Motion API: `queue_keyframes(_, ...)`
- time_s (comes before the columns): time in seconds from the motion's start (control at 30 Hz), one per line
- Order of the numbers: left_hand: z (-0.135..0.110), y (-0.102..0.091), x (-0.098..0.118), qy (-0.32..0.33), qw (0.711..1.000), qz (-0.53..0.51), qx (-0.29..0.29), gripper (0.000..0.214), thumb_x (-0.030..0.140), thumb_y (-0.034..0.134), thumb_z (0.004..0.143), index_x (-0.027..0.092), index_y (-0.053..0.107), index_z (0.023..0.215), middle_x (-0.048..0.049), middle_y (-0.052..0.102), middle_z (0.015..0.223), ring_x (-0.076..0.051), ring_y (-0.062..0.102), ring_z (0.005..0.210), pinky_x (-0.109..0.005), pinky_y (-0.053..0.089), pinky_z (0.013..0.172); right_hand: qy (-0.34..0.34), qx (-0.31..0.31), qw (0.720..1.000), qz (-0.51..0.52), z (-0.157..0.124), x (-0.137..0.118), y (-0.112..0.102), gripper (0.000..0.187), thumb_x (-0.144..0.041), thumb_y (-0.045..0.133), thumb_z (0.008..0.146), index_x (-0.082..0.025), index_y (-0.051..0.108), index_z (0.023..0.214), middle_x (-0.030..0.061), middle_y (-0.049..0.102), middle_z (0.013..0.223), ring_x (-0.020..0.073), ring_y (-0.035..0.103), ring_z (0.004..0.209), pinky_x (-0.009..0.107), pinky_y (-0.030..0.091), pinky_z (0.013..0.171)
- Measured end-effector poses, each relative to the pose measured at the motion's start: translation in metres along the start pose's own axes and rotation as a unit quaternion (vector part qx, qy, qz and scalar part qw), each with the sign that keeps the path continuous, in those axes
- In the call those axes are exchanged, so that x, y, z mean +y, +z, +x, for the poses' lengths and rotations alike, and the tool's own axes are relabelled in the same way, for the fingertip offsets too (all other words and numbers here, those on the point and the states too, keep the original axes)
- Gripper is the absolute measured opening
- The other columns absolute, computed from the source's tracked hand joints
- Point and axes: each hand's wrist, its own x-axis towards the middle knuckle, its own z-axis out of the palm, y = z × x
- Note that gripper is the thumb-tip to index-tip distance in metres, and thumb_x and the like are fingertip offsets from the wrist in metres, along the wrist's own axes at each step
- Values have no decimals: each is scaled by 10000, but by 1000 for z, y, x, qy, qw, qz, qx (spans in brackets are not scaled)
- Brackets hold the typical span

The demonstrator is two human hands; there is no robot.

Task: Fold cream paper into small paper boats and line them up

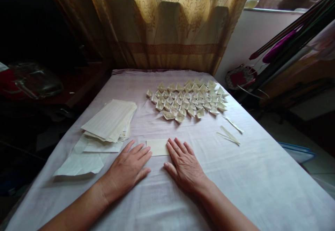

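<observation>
A small cream rectangle of paper [158,147] lies flat on the cloth between my hands. My left hand [128,165] rests palm down with its fingers spread, the fingertips at the paper's left end. On the other side my right hand [185,163] is also flat and open, its fingertips over the paper's right end. Neither hand grasps anything. Beyond them stand many small folded paper boats [185,102], set close together in rows. To the left is a stack of paper sheets [110,119], with a crumpled thin sheet [81,159] partly beneath it.
A pale cloth [162,203] covers the table. Thin paper strips [229,135] and a twisted paper piece [234,125] lie on the right. A patterned curtain [162,32] hangs behind the far edge. A clear jar [38,79] stands in the dark at left.
</observation>
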Motion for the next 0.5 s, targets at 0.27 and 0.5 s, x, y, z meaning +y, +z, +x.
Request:
queue_keyframes(0.27,59,-5,20,-1,995,78,-57,146,270,629,892,128,639,863,-125,672,830,-286,653,796,-460,492,820,18,9,1000,-6,2,1,0,566,-406,548,935,-134,484,1427,138,390,1532,315,339,1426,505,272,1156)
queue_keyframes(0.5,64,2,22,-1,992,82,-91,208,15,472,885,129,607,774,-97,656,694,-226,653,609,-301,473,561,9,54,998,29,2,5,1,507,-336,593,895,-160,539,1367,149,483,1471,318,402,1384,520,322,1123)
